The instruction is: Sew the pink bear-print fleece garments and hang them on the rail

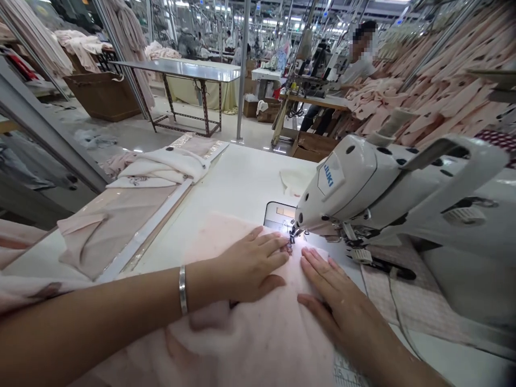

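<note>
A pale pink fabric piece [278,317] lies across the sewing table, with one part under the lit presser foot [292,236] of a white sewing machine [346,172]. My left hand [252,263] rests flat on the fabric just left of the foot, fingers stretched toward the needle area. On the right of the foot, my right hand [330,285] presses on the same cloth with its fingers extended. Both palms face down, and neither hand grips anything. A small patterned patch shows on the cloth by my left fingertips. The needle's tip is too small to make out.
Folded pink and white garments [157,172] lie at the table's left edge. A white scrap [296,181] sits behind the machine. Farther back stand a metal-topped table [181,67], a cardboard box [102,94] and a seated person [358,64]. Pink garments [443,91] hang at right.
</note>
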Motion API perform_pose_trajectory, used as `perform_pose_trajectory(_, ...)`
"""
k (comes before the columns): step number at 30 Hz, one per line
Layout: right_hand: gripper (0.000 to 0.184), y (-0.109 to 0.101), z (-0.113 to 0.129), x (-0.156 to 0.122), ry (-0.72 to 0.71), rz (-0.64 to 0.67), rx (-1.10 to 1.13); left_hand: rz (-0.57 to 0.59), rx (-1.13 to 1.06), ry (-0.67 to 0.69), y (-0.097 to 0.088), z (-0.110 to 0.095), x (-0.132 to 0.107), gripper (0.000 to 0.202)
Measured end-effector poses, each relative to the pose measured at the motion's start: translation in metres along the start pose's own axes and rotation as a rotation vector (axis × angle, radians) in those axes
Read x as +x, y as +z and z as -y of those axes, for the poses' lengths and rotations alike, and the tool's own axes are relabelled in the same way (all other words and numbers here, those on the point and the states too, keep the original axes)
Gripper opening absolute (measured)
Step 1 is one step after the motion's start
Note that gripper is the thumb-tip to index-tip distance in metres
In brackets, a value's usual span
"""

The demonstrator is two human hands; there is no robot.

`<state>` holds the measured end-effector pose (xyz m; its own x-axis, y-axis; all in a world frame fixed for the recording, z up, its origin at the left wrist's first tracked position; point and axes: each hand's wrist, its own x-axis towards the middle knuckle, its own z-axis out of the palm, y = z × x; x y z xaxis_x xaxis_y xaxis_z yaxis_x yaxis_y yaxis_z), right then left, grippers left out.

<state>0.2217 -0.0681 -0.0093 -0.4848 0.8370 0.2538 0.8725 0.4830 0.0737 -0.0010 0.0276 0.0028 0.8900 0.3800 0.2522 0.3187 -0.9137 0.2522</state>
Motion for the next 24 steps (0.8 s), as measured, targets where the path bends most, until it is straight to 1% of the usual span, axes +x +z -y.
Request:
perform_pose_trajectory(3, 0.053, 0.004, -0.011, 0.001, 0.045, 0.042, 0.019, 0.002, 0.005, -0.01, 0.001, 0.004, 0.004, 0.042)
perform_pose_trajectory(7, 0.057, 0.006, -0.025, 0.009, 0.13, 0.131, 0.06, 0.002, 0.009, -0.034, 0.002, 0.011, 0.013, 0.045)
perform_pose_trajectory(12, 0.059, 0.008, -0.034, 0.013, 0.191, 0.209, 0.125, -0.007, -0.033, -0.087, 0.004, 0.024, 0.022, 0.06)
perform_pose_trajectory(16, 0.06, 0.012, -0.038, 0.015, 0.309, 0.196, 0.232, -0.007, -0.036, -0.055, 0.004, 0.039, 0.029, 0.058)
perform_pose_trajectory(18, 0.06, 0.013, -0.04, 0.016, 0.329, 0.18, 0.258, -0.014, -0.038, -0.029, 0.004, 0.045, 0.031, 0.056)
perform_pose_trajectory(21, 0.056, 0.013, -0.045, 0.017, 0.351, 0.146, 0.305, -0.016, -0.048, -0.016, 0.002, 0.048, 0.032, 0.054)
perform_pose_trajectory(24, 0.047, 0.016, -0.054, 0.016, 0.429, 0.063, 0.358, -0.01, -0.063, -0.012, 0.0, 0.048, 0.031, 0.053)
